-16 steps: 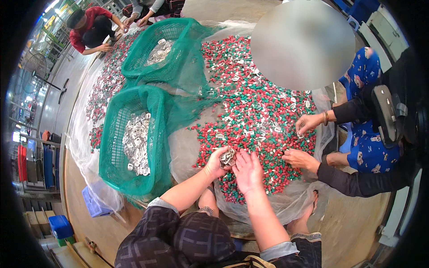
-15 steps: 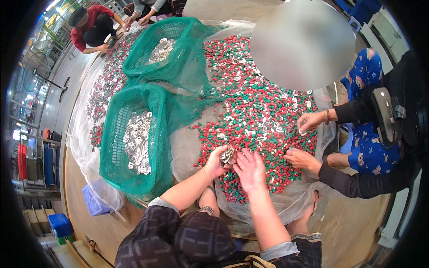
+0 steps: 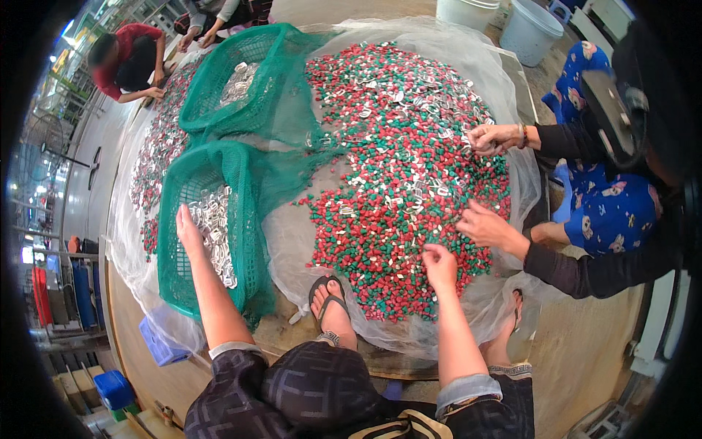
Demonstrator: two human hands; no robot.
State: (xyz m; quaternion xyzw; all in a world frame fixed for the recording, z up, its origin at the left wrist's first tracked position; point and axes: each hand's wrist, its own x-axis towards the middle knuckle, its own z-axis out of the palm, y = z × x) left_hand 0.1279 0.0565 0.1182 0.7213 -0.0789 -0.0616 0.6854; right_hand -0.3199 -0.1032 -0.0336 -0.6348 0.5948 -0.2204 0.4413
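Note:
My left hand (image 3: 189, 233) is over the near green plastic basket (image 3: 241, 175), its fingers stretched out beside a heap of pale metal buckle-like pieces (image 3: 216, 219). Nothing shows in that hand. My right hand (image 3: 440, 266) hovers low over a wide spread of small red, green and white pebble-like pieces (image 3: 373, 274), fingers curled and pressed together. Whatever it may hold is hidden. More pale metal pieces (image 3: 439, 187) lie scattered among the coloured ones.
A second green basket (image 3: 197, 110) with metal pieces stands behind, green netting (image 3: 281, 175) draped over both. White mesh sheet (image 3: 523, 146) lies under the pile. A co-worker's hands (image 3: 488, 227) work at the right; others crouch far left. Pale buckets (image 3: 532, 33) stand behind.
My hands have parted: the left swung from the pile to the near basket and no longer shows the metal pieces it held. The right moved slightly right, its fingers curling.

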